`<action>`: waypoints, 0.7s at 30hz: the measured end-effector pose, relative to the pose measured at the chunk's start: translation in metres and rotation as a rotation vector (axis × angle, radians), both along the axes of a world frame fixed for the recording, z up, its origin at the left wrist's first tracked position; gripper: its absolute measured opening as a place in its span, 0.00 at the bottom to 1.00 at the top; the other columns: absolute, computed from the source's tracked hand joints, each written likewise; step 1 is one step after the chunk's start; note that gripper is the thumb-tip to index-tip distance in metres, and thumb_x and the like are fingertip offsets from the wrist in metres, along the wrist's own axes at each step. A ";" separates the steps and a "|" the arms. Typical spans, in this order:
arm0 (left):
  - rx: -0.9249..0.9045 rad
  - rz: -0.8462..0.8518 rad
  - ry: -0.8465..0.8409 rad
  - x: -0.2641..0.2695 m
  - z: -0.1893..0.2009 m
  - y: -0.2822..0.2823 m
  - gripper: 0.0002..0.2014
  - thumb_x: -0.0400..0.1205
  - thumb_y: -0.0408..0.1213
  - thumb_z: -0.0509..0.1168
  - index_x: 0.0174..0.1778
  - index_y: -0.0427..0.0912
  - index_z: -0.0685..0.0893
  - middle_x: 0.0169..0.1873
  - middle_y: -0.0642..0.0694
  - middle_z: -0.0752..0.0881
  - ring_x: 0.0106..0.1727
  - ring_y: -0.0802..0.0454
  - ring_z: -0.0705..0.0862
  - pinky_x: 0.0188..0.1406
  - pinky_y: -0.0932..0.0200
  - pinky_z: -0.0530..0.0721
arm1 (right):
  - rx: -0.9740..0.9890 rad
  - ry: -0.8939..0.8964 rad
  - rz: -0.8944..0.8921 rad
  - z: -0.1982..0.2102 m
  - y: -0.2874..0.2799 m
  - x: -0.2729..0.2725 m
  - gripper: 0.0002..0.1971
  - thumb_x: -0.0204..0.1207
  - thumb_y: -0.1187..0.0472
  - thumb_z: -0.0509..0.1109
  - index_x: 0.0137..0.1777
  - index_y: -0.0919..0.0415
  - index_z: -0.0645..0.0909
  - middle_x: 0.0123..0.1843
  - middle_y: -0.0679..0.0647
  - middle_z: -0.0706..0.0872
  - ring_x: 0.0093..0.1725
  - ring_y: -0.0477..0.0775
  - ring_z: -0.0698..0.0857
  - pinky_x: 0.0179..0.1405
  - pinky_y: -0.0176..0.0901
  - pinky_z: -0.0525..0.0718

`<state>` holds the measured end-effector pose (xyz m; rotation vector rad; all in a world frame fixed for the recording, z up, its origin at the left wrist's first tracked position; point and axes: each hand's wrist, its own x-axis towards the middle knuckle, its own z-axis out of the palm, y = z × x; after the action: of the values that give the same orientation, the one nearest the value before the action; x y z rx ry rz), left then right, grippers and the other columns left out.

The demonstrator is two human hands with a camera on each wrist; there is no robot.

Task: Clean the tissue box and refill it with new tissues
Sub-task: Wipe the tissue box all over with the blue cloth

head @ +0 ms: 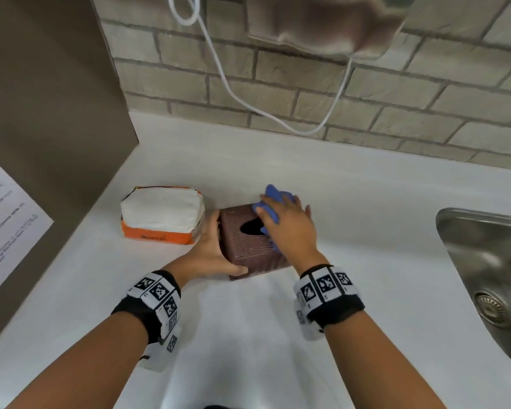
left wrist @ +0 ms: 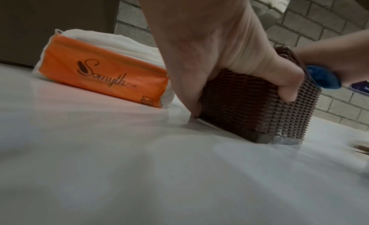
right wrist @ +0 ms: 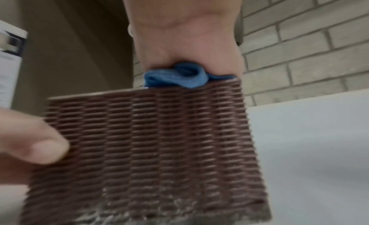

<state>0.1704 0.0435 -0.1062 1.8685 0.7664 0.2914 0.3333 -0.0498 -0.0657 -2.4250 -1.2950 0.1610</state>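
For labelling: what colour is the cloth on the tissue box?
Blue; the cloth shows best in the right wrist view, pressed on the brown woven tissue box.

White bench (head: 366,202); steel sink (head: 484,261) right of the hands; brick wall (head: 366,93) beyond with white cable (head: 219,69); printed sheet (head: 3,216) far left.

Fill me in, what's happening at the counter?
A person is wiping a brown tissue box on the counter. The left hand grips its side; the right hand presses a blue cloth on its top. The tissue pack lies beside it, not yet loaded.
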 end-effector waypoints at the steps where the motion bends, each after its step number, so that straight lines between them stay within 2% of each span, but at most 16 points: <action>1: -0.022 0.005 -0.005 0.002 -0.006 0.000 0.57 0.57 0.35 0.86 0.72 0.60 0.52 0.71 0.49 0.67 0.65 0.69 0.73 0.53 0.76 0.78 | 0.006 0.030 -0.065 0.001 0.002 0.003 0.22 0.83 0.41 0.54 0.74 0.42 0.74 0.77 0.52 0.74 0.79 0.63 0.66 0.79 0.63 0.57; 2: -0.033 -0.005 -0.010 0.005 -0.010 -0.001 0.57 0.58 0.32 0.86 0.71 0.60 0.51 0.71 0.48 0.67 0.66 0.72 0.72 0.52 0.77 0.78 | -0.004 0.003 -0.111 0.001 0.007 -0.004 0.21 0.83 0.41 0.53 0.72 0.43 0.76 0.75 0.53 0.76 0.77 0.66 0.68 0.77 0.64 0.60; 3: -0.083 -0.004 -0.018 0.005 -0.013 -0.001 0.57 0.59 0.32 0.85 0.73 0.58 0.52 0.72 0.46 0.69 0.68 0.70 0.72 0.55 0.75 0.78 | -0.022 -0.064 -0.115 0.003 0.012 -0.020 0.21 0.82 0.43 0.52 0.68 0.44 0.79 0.71 0.54 0.80 0.74 0.68 0.71 0.73 0.65 0.64; 4: -0.147 0.005 0.002 0.003 -0.015 0.000 0.54 0.59 0.31 0.84 0.76 0.52 0.57 0.71 0.43 0.73 0.73 0.65 0.72 0.56 0.73 0.79 | -0.042 -0.128 -0.071 0.003 0.016 -0.041 0.21 0.81 0.43 0.50 0.63 0.46 0.81 0.66 0.56 0.83 0.70 0.69 0.75 0.69 0.64 0.69; 5: -0.174 -0.022 0.021 0.002 -0.013 0.001 0.45 0.63 0.28 0.81 0.75 0.39 0.66 0.68 0.39 0.79 0.78 0.56 0.70 0.55 0.72 0.80 | -0.031 -0.166 0.001 0.002 0.019 -0.064 0.22 0.80 0.43 0.50 0.60 0.46 0.83 0.63 0.56 0.85 0.68 0.68 0.77 0.66 0.63 0.71; 6: -0.116 -0.080 0.078 0.001 -0.013 0.002 0.32 0.70 0.23 0.75 0.71 0.29 0.74 0.65 0.35 0.83 0.80 0.49 0.68 0.54 0.72 0.79 | 0.002 -0.174 0.091 -0.001 0.019 -0.081 0.23 0.78 0.42 0.50 0.58 0.46 0.85 0.64 0.55 0.85 0.69 0.67 0.77 0.67 0.62 0.72; 7: -0.113 -0.116 0.136 0.000 -0.013 0.005 0.23 0.77 0.22 0.69 0.69 0.25 0.76 0.67 0.31 0.82 0.80 0.44 0.68 0.56 0.72 0.76 | 0.047 -0.168 0.177 -0.004 0.018 -0.091 0.23 0.78 0.41 0.53 0.58 0.46 0.87 0.65 0.54 0.86 0.70 0.65 0.78 0.69 0.62 0.72; 8: -0.166 -0.033 0.128 0.000 -0.013 0.004 0.21 0.80 0.24 0.67 0.70 0.27 0.75 0.68 0.31 0.80 0.78 0.42 0.71 0.58 0.71 0.73 | 0.091 -0.159 0.239 -0.006 0.016 -0.092 0.22 0.77 0.41 0.56 0.58 0.47 0.88 0.66 0.53 0.85 0.70 0.63 0.79 0.71 0.62 0.71; 9: -0.160 -0.007 0.081 -0.001 -0.008 0.000 0.25 0.77 0.30 0.72 0.69 0.32 0.74 0.66 0.35 0.80 0.72 0.42 0.76 0.59 0.73 0.74 | 0.120 -0.143 0.265 -0.005 0.014 -0.083 0.21 0.77 0.41 0.57 0.58 0.47 0.88 0.67 0.53 0.85 0.70 0.63 0.79 0.72 0.62 0.70; 11: -0.119 -0.033 -0.045 -0.001 -0.008 0.000 0.45 0.60 0.38 0.82 0.71 0.45 0.67 0.64 0.46 0.78 0.67 0.54 0.80 0.55 0.75 0.79 | 0.147 -0.125 0.222 -0.002 0.010 -0.049 0.21 0.79 0.41 0.54 0.58 0.46 0.86 0.65 0.53 0.85 0.68 0.62 0.79 0.71 0.61 0.71; 12: -0.127 -0.033 -0.076 0.002 -0.008 0.000 0.53 0.56 0.38 0.84 0.73 0.53 0.60 0.67 0.49 0.74 0.68 0.61 0.78 0.56 0.73 0.80 | 0.153 -0.110 0.158 -0.001 0.008 -0.029 0.21 0.80 0.41 0.53 0.57 0.45 0.86 0.63 0.53 0.86 0.67 0.61 0.80 0.68 0.58 0.73; 14: -0.110 -0.015 -0.091 0.002 -0.008 0.000 0.58 0.56 0.35 0.85 0.73 0.63 0.53 0.71 0.51 0.70 0.68 0.68 0.74 0.57 0.72 0.79 | 0.153 -0.032 0.010 0.002 0.006 0.002 0.18 0.83 0.45 0.56 0.60 0.47 0.86 0.63 0.55 0.85 0.65 0.60 0.80 0.65 0.52 0.75; 16: -0.084 -0.010 -0.083 0.003 -0.008 -0.002 0.60 0.57 0.34 0.85 0.76 0.58 0.51 0.70 0.51 0.69 0.68 0.67 0.74 0.60 0.69 0.79 | 0.133 -0.017 -0.067 0.000 0.011 0.006 0.15 0.84 0.51 0.59 0.62 0.52 0.85 0.61 0.58 0.85 0.63 0.62 0.81 0.63 0.51 0.76; 18: -0.065 0.001 -0.038 0.006 -0.011 0.000 0.60 0.58 0.32 0.85 0.79 0.48 0.51 0.68 0.51 0.69 0.68 0.61 0.73 0.63 0.67 0.78 | 0.061 -0.077 -0.034 0.000 0.019 -0.024 0.15 0.83 0.54 0.57 0.59 0.52 0.84 0.60 0.58 0.84 0.63 0.64 0.79 0.61 0.55 0.77; 19: -0.079 -0.001 -0.024 0.006 -0.013 0.001 0.53 0.62 0.28 0.84 0.77 0.43 0.56 0.63 0.50 0.72 0.67 0.58 0.74 0.60 0.72 0.76 | 0.057 -0.116 0.000 0.001 0.020 -0.045 0.14 0.82 0.53 0.58 0.56 0.51 0.84 0.59 0.58 0.84 0.63 0.65 0.79 0.59 0.56 0.78; 21: -0.107 -0.055 0.100 0.004 -0.010 0.002 0.25 0.77 0.20 0.70 0.68 0.35 0.70 0.48 0.50 0.75 0.65 0.49 0.77 0.49 0.83 0.72 | 0.142 -0.127 0.125 -0.006 0.013 -0.080 0.12 0.77 0.49 0.64 0.51 0.49 0.88 0.57 0.58 0.87 0.60 0.65 0.82 0.60 0.56 0.80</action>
<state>0.1749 0.0453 -0.1165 1.8101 0.7816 0.1205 0.2533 -0.0368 -0.0714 -2.2676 -1.4619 -0.0515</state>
